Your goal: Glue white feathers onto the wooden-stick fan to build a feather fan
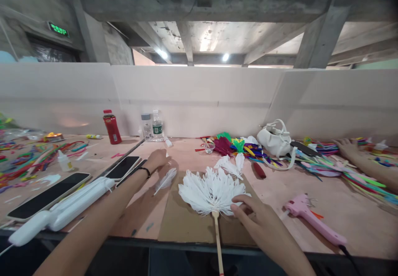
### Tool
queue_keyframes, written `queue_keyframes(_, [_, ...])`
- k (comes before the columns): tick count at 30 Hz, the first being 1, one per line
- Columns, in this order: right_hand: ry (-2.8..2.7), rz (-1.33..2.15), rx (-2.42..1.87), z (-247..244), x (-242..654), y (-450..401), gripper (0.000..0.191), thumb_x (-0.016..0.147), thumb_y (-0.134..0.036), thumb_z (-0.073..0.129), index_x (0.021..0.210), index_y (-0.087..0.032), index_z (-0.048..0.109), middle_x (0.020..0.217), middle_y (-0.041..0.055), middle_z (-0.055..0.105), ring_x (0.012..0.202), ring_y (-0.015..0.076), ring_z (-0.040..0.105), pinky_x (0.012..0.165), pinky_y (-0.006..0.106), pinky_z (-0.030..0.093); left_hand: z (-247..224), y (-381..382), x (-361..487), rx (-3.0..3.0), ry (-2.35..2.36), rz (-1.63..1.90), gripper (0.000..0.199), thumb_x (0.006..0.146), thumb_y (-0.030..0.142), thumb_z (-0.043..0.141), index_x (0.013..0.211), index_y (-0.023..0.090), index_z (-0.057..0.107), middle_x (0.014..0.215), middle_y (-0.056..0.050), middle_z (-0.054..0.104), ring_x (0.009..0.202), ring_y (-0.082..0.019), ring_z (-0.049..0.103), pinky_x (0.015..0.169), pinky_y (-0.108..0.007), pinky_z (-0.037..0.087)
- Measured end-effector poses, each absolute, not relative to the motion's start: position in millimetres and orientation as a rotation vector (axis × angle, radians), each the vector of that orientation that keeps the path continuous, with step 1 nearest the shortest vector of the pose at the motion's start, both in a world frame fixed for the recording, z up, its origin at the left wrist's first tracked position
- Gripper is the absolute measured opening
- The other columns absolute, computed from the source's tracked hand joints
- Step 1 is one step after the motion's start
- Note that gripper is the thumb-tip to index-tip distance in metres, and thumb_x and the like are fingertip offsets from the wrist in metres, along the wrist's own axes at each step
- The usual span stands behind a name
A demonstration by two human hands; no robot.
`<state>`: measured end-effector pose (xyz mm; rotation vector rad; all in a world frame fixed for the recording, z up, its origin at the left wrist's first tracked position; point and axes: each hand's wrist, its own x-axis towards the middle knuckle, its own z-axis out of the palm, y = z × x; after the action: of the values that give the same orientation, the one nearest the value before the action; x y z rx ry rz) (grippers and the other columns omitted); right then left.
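A white feather fan (211, 189) on a wooden stick handle (218, 243) lies on a piece of brown cardboard (172, 226). The handle sticks out past the table's front edge. My right hand (258, 218) is at the fan's right edge, its fingers curved and apart, fingertips close to the feathers. My left hand (156, 161), with a dark band at the wrist, reaches forward to the table. Its fingers are drawn together around a small white bit that I cannot make out. A loose white feather (165, 180) lies just right of it.
A pink glue gun (314, 218) lies at right, near a dark red object (258, 170). More white feathers (231, 165) and a white bag (275, 139) are behind. Phones (49, 195) and a white device (77, 201) occupy the left. Another person's hand (346, 148) touches coloured strips at far right.
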<state>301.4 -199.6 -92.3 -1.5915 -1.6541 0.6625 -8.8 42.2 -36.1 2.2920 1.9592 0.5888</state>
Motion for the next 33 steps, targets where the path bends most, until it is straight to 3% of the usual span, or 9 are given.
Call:
queue_keyframes(7, [-1.69, 0.676, -1.574, -85.7, 300.6, -197.5, 0.036, 0.095, -0.052, 0.05, 0.107, -0.024, 0.07, 0.087, 0.0037, 0.074, 0.085, 0.0249, 0.069, 0.076, 0.037, 0.05, -29.9, 38.4, 11.6, 2.289, 1.9, 0.547, 0.04, 0.097, 0.036, 0.067, 0.129, 0.013, 0.062, 0.13, -0.013, 0.064, 0.111, -0.028, 0.066, 0.092, -0.046, 0.058])
queue_keyframes(13, [-1.773, 0.639, -1.575, -79.6, 307.4, -190.6, 0.034, 0.096, -0.05, 0.052, 0.109, -0.025, 0.071, 0.09, 0.0032, 0.075, 0.086, 0.0241, 0.07, 0.076, 0.036, 0.049, -35.0, 28.0, 20.4, 2.271, 1.804, 0.538, 0.037, 0.099, 0.037, 0.065, 0.129, 0.017, 0.062, 0.131, -0.01, 0.064, 0.111, -0.027, 0.066, 0.092, -0.047, 0.058])
queue_keyframes(20, [-1.903, 0.53, -1.424, -44.0, 313.2, -159.1, 0.03, 0.096, -0.045, 0.053, 0.102, -0.023, 0.073, 0.091, 0.0045, 0.076, 0.084, 0.0227, 0.068, 0.073, 0.033, 0.048, -20.9, 22.9, 21.8, 2.243, 1.556, 0.589, 0.038, 0.098, 0.036, 0.066, 0.129, 0.016, 0.062, 0.129, -0.012, 0.064, 0.108, -0.026, 0.067, 0.09, -0.045, 0.059])
queue_keyframes(26, [-1.974, 0.573, -1.14, -6.7, 294.5, -97.0, 0.022, 0.089, -0.04, 0.064, 0.087, -0.022, 0.077, 0.086, 0.0036, 0.075, 0.079, 0.0209, 0.065, 0.07, 0.031, 0.047, -5.2, -4.3, 47.8, 2.171, 1.119, 0.694, 0.012, 0.095, 0.022, 0.056, 0.094, 0.015, 0.067, 0.085, -0.004, 0.066, 0.077, -0.017, 0.067, 0.076, -0.034, 0.06])
queue_keyframes(29, [-1.909, 0.699, -1.068, -4.2, 280.7, -70.6, 0.028, 0.087, -0.048, 0.069, 0.091, -0.021, 0.077, 0.089, 0.0052, 0.076, 0.079, 0.0212, 0.068, 0.065, 0.03, 0.051, -5.6, -27.8, 63.8, 2.108, 0.898, 0.755, 0.007, 0.087, 0.023, 0.059, 0.085, 0.018, 0.063, 0.083, -0.002, 0.065, 0.076, -0.017, 0.067, 0.073, -0.032, 0.06])
queue_keyframes(33, [-1.753, 0.853, -0.97, -16.4, 272.3, -51.0, 0.034, 0.082, -0.052, 0.074, 0.086, -0.019, 0.077, 0.084, 0.0064, 0.077, 0.078, 0.0199, 0.07, 0.067, 0.03, 0.056, -13.3, -45.4, 73.7, 2.039, 0.749, 0.819, 0.017, 0.085, 0.033, 0.064, 0.093, 0.018, 0.067, 0.088, -0.004, 0.069, 0.072, -0.016, 0.067, 0.068, -0.031, 0.057])
